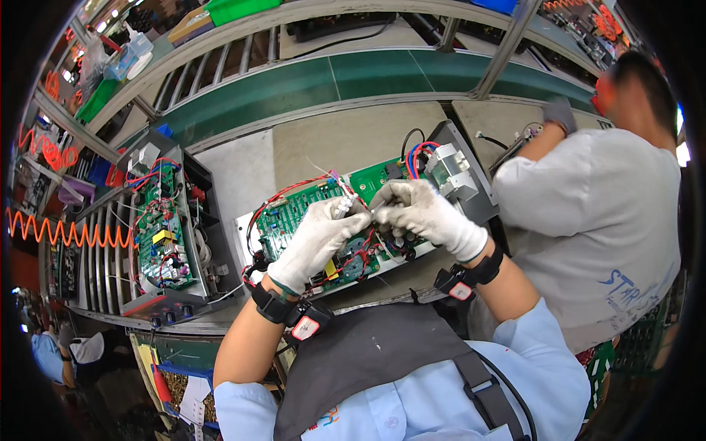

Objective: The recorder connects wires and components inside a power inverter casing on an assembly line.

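Observation:
My left hand (320, 239) and my right hand (426, 213), both in white knit gloves, meet over the middle of a green circuit board (294, 220) in a metal chassis. The fingers of both are closed in a pinch, tip to tip. Red wires (358, 197) run up to the fingertips, but the gloves hide what is pinched there. Thin white strips, perhaps cable tie tails, stick out beside the hands. At the board's right end sit a white block (451, 170) and red and blue wires (419, 156), next to a dark end panel (467, 165).
A similar chassis (163, 228) with a circuit board stands on the left by a roller conveyor (99, 257). An orange coiled hose (70, 229) hangs across there. Close on the right, a co-worker in grey (588, 220) works. A metal frame (507, 48) spans the back.

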Action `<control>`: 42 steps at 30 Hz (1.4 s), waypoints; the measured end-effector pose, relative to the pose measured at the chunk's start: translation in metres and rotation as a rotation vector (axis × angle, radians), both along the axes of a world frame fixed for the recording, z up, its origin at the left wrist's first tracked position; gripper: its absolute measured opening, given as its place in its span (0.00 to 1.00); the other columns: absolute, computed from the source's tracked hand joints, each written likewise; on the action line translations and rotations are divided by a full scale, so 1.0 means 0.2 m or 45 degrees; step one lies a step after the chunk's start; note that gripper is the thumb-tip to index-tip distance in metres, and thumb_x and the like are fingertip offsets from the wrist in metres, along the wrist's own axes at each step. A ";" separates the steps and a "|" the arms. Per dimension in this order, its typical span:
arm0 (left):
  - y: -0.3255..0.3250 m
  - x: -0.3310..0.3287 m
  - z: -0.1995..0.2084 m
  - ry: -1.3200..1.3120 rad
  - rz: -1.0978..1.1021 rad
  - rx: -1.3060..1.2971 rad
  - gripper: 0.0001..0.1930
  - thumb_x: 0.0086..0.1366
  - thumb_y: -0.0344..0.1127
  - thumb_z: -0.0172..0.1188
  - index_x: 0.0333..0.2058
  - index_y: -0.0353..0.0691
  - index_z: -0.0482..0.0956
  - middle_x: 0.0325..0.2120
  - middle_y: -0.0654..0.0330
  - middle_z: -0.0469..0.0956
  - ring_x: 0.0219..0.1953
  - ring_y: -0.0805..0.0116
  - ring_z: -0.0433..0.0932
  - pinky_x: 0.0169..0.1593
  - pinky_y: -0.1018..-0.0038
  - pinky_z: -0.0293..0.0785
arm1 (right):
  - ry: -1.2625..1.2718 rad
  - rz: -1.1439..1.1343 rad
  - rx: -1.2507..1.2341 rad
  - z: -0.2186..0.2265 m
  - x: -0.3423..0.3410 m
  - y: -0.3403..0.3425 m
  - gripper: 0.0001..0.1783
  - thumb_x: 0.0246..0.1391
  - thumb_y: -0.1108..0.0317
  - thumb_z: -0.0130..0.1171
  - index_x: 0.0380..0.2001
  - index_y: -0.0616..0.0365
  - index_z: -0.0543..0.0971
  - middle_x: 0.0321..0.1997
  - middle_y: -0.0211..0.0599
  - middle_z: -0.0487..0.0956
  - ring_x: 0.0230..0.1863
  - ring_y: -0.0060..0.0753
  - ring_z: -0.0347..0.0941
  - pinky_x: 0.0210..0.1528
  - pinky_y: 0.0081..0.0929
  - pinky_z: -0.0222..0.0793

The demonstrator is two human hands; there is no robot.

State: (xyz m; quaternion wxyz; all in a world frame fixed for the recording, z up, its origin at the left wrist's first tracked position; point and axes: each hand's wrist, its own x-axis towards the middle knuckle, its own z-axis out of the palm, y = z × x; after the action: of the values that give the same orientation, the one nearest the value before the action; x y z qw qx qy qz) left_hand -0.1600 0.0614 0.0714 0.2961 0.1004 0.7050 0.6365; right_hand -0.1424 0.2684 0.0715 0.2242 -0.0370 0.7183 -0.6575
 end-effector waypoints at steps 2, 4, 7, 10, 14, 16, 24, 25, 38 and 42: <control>0.00 -0.01 -0.02 0.024 0.032 0.044 0.08 0.64 0.37 0.61 0.34 0.39 0.77 0.17 0.76 0.65 0.16 0.88 0.57 0.19 0.86 0.51 | 0.075 0.046 0.143 0.07 -0.03 0.02 0.09 0.58 0.69 0.55 0.36 0.65 0.77 0.26 0.29 0.77 0.24 0.14 0.70 0.24 0.14 0.66; 0.02 -0.03 -0.04 0.079 0.095 0.101 0.14 0.67 0.42 0.58 0.42 0.37 0.77 0.19 0.74 0.68 0.17 0.87 0.59 0.20 0.86 0.53 | 0.187 0.021 0.134 0.04 -0.05 0.04 0.09 0.58 0.69 0.54 0.36 0.65 0.77 0.26 0.28 0.76 0.25 0.14 0.70 0.24 0.14 0.66; 0.00 -0.07 -0.06 0.204 -0.070 0.063 0.24 0.69 0.51 0.51 0.51 0.36 0.74 0.20 0.70 0.72 0.18 0.86 0.60 0.20 0.84 0.55 | 0.189 0.005 0.202 0.08 -0.07 0.01 0.10 0.56 0.68 0.55 0.35 0.65 0.77 0.25 0.28 0.76 0.25 0.15 0.71 0.25 0.15 0.66; -0.06 -0.10 -0.04 0.243 -0.322 0.030 0.27 0.69 0.56 0.50 0.51 0.36 0.74 0.18 0.69 0.72 0.16 0.84 0.60 0.20 0.83 0.54 | 0.210 -0.042 0.158 0.07 -0.08 0.02 0.11 0.53 0.67 0.56 0.34 0.65 0.78 0.24 0.30 0.76 0.25 0.15 0.72 0.25 0.16 0.66; -0.05 -0.09 -0.02 -0.007 -0.252 -0.064 0.21 0.68 0.57 0.50 0.35 0.44 0.77 0.15 0.69 0.71 0.16 0.83 0.60 0.22 0.82 0.55 | 0.317 -0.016 0.235 0.08 -0.10 -0.01 0.11 0.52 0.66 0.57 0.31 0.66 0.79 0.22 0.30 0.76 0.24 0.16 0.71 0.25 0.18 0.65; -0.03 -0.08 -0.02 -0.081 -0.227 0.036 0.17 0.67 0.53 0.55 0.33 0.45 0.75 0.17 0.70 0.71 0.15 0.86 0.56 0.18 0.84 0.48 | 0.445 0.001 0.281 0.06 -0.11 -0.02 0.11 0.55 0.65 0.57 0.30 0.65 0.79 0.21 0.27 0.74 0.22 0.14 0.67 0.24 0.16 0.63; 0.00 -0.11 -0.04 0.170 -0.280 -0.116 0.09 0.65 0.39 0.58 0.31 0.40 0.78 0.18 0.71 0.73 0.20 0.83 0.69 0.24 0.81 0.62 | 0.438 -0.021 0.038 0.15 -0.03 -0.10 0.10 0.53 0.66 0.58 0.30 0.65 0.78 0.23 0.27 0.74 0.24 0.17 0.68 0.28 0.19 0.65; 0.00 -0.10 0.00 0.135 -0.292 -0.113 0.09 0.65 0.37 0.58 0.31 0.38 0.77 0.20 0.70 0.74 0.23 0.82 0.72 0.25 0.80 0.65 | 0.391 -0.068 -0.010 0.13 -0.02 -0.09 0.10 0.55 0.66 0.57 0.32 0.64 0.78 0.24 0.27 0.74 0.25 0.16 0.68 0.28 0.18 0.65; 0.00 -0.08 -0.03 0.028 -0.352 -0.174 0.15 0.66 0.46 0.55 0.32 0.39 0.77 0.20 0.73 0.66 0.23 0.83 0.60 0.28 0.80 0.60 | 0.308 -0.294 -0.309 0.06 0.05 -0.18 0.06 0.60 0.72 0.51 0.38 0.63 0.72 0.31 0.36 0.79 0.27 0.21 0.75 0.28 0.17 0.72; -0.01 -0.06 0.04 0.283 -0.125 -0.263 0.14 0.69 0.41 0.52 0.43 0.36 0.77 0.19 0.71 0.66 0.23 0.82 0.64 0.27 0.79 0.63 | 0.347 -0.477 -0.629 0.07 -0.01 -0.14 0.14 0.58 0.70 0.55 0.44 0.68 0.73 0.36 0.41 0.78 0.30 0.25 0.76 0.33 0.20 0.74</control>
State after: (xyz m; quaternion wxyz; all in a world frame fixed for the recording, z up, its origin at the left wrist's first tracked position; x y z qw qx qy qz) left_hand -0.1711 0.0590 0.0789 0.2556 0.1735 0.7895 0.5303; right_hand -0.1451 0.2397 0.0862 -0.0141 -0.0452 0.5550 -0.8305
